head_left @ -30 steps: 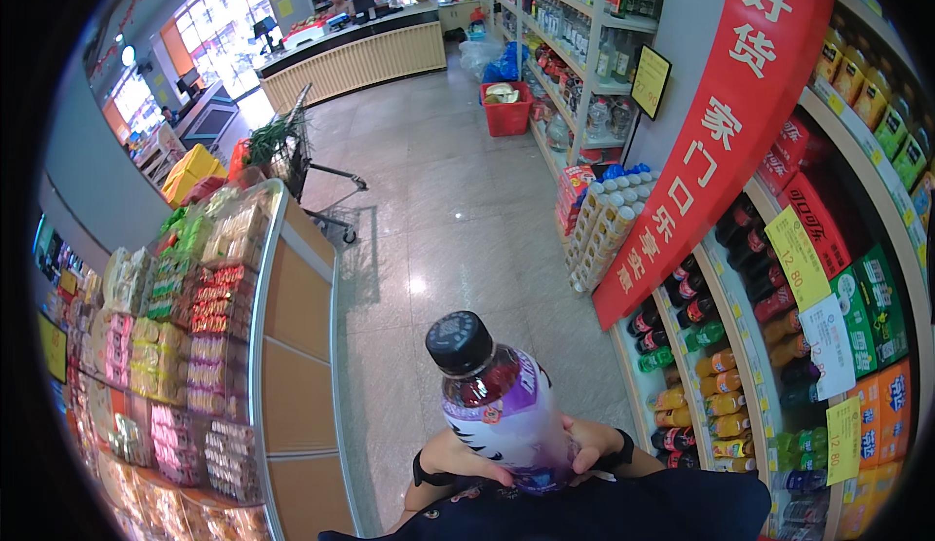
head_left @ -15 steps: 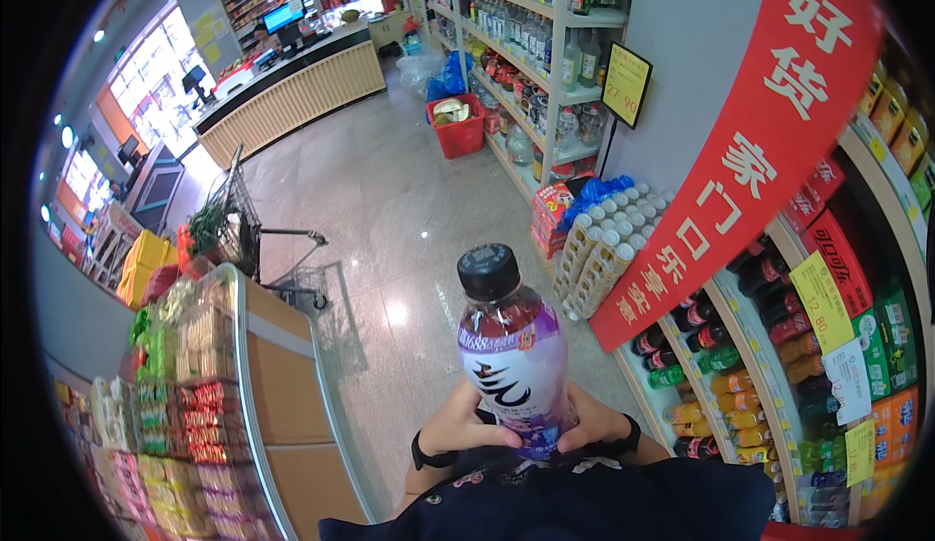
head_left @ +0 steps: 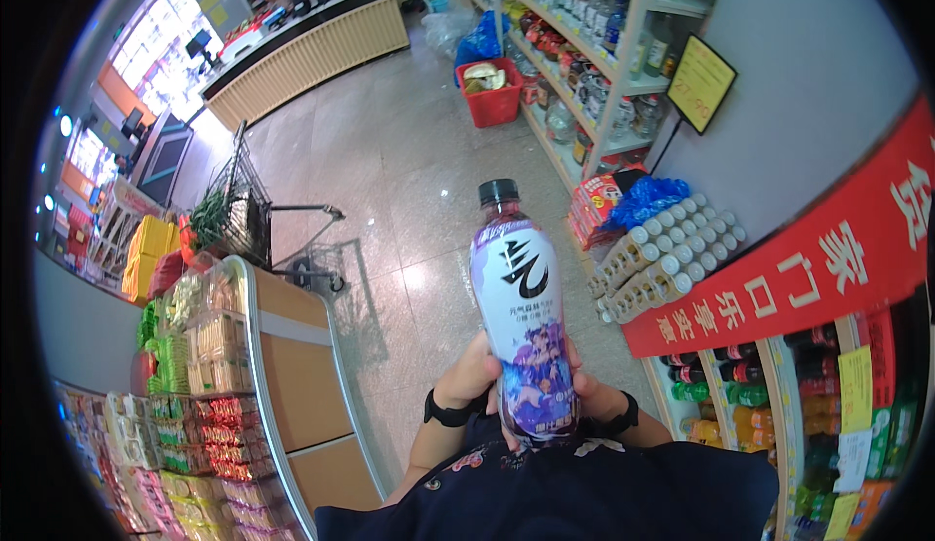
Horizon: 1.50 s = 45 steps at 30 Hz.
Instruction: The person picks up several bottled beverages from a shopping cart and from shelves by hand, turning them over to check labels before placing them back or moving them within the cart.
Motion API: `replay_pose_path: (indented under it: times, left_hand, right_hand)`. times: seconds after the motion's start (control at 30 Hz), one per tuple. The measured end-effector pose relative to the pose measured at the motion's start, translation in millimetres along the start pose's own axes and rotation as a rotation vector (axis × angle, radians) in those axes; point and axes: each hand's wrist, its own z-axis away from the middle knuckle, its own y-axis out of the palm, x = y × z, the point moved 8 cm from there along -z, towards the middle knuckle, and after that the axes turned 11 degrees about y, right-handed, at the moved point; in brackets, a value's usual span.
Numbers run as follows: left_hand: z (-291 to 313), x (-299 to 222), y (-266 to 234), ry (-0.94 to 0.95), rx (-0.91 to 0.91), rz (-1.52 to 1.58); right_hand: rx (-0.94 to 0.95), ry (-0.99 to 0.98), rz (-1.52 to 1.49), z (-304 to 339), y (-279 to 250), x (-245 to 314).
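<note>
A drink bottle [head_left: 523, 317] with a black cap and a white and purple label stands between my hands, close in front of my body. Its label faces me and dark liquid shows below the cap. My left hand [head_left: 474, 373] is closed around the bottle's left side, low down, with some fingers hidden behind it. On the other side my right hand [head_left: 591, 395] grips the lower part, mostly covered by the bottle. Both wrists wear black bands.
A shopping cart [head_left: 239, 210] with greens stands left, beyond a shelf end [head_left: 302, 375] of packaged snacks. At right are stacked cans [head_left: 672, 249], a red banner [head_left: 779, 288] and drink shelves. A red basket [head_left: 490, 103] and checkout counter [head_left: 312, 59] lie farther off.
The bottle has tilted back so that its whole label shows, and its cap sits higher in view. The surroundings have shifted as my view turned. Both hands still hold the bottle.
</note>
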Motion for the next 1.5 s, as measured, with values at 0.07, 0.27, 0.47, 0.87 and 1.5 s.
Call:
replay_pose_path:
  times: [0.07,0.27,0.47,0.87,1.5]
  left_hand:
    - [-20.4,-24.4,-0.4,0.126,0.013,0.115]
    - [-76.5,-49.0,-62.9,0.17,-0.1,-0.124]
    - [-151.6,-83.8,-84.7,0.263,-0.156,-0.25]
    - [-274.6,-120.5,-170.6,0.412,-0.382,-0.293]
    - [-466.4,-146.0,-297.6,0.271,-0.169,-0.014]
  right_hand:
    - [-0.15,-0.051,0.082,-13.2,-18.4,27.2]
    - [-0.337,0.062,0.342,-47.4,-66.6,96.9]
    - [-0.199,0.035,0.172,-78.6,-86.0,185.2]
    - [-0.121,0.036,0.34,-124.3,-161.6,305.1]
    - [-0.276,0.063,0.323,-225.7,-262.0,458.3]
